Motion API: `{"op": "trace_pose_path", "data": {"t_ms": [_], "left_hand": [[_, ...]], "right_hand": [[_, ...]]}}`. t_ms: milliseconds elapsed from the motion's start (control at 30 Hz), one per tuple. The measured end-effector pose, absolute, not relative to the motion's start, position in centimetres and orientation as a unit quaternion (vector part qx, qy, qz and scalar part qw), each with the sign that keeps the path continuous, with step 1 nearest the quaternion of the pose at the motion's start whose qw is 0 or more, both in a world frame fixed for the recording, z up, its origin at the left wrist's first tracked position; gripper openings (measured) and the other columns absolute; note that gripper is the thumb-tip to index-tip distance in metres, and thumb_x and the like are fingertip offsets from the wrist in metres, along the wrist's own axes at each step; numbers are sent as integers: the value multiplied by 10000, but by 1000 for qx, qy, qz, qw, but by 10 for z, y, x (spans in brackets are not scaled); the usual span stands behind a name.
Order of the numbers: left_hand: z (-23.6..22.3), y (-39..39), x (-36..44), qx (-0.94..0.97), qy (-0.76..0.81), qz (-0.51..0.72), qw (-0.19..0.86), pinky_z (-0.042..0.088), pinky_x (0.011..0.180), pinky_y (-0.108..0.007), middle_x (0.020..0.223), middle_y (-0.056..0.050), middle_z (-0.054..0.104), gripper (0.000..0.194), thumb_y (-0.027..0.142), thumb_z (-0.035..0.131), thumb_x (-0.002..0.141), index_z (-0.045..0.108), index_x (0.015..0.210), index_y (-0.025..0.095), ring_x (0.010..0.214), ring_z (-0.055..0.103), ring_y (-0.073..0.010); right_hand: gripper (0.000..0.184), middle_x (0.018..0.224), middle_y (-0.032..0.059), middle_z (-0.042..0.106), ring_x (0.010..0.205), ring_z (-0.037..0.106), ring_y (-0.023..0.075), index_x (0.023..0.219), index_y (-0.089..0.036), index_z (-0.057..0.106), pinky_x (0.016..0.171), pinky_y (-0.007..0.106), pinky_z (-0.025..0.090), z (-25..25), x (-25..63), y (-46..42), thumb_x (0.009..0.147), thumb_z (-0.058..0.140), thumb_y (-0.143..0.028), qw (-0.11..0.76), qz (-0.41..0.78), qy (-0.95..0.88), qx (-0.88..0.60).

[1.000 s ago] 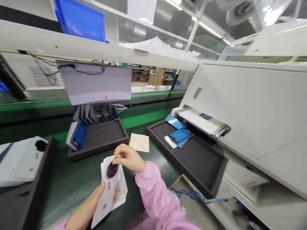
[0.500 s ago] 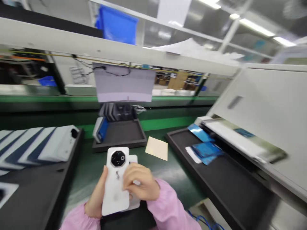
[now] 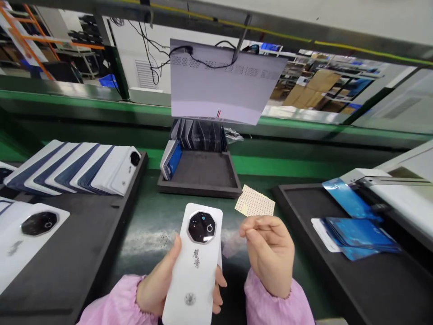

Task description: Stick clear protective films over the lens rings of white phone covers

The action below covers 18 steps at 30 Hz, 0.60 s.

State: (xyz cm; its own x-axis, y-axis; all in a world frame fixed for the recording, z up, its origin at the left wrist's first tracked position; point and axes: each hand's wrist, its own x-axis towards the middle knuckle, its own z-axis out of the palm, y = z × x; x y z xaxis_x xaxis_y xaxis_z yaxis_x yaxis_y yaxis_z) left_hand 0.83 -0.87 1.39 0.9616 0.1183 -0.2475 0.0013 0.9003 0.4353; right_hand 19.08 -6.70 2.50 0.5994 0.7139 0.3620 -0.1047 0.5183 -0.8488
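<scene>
My left hand (image 3: 162, 280) is wrapped round a white phone back cover (image 3: 192, 275), with its thumb on the left edge and fingertips showing at the right. The cover has a dark camera area (image 3: 202, 227) at its top and dark markings below. A narrow pale edge shows behind its right side. My right hand (image 3: 270, 253) is apart from the cover, to its right, with thumb and fingers pinched together. A faint, see-through pinkish patch lies left of those fingertips; I cannot tell whether it is a film or a reflection. Just beyond sits a yellowish sheet of small red dots (image 3: 257, 201).
On the left, a dark tray (image 3: 98, 243) bears a leaning row of white covers (image 3: 84, 169). A smaller tray (image 3: 206, 189) stands at the back below a monitor (image 3: 223, 85). Blue film-like pieces (image 3: 358, 232) lie in the right tray (image 3: 372, 289).
My right hand has moved off the cover to the right. My left hand still holds the cover, now nearer the camera. The view has tilted down and turned left.
</scene>
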Motion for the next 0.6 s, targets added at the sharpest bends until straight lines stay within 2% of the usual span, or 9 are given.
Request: {"op": "trace_pose_path", "data": {"t_ms": [233,600], "left_hand": [[17,-10,9,229,142,29,962,445,697,-323,837,-175,639,949,797,211,711,647,988,2,737,626,-239],[20,-9,9,208,182,0,961,444,716,-331,806,-181,652,981,839,272,647,659,957,-7,729,624,-243]], "right_hand": [[140,721,-27,652,621,603,72,848,-209,599,585,185,500,23,195,-66,759,641,-110,797,265,-327,-433],[131,720,-24,658,620,609,75,847,-210,612,587,185,502,24,194,-65,756,644,-120,790,265,-326,-445]]}}
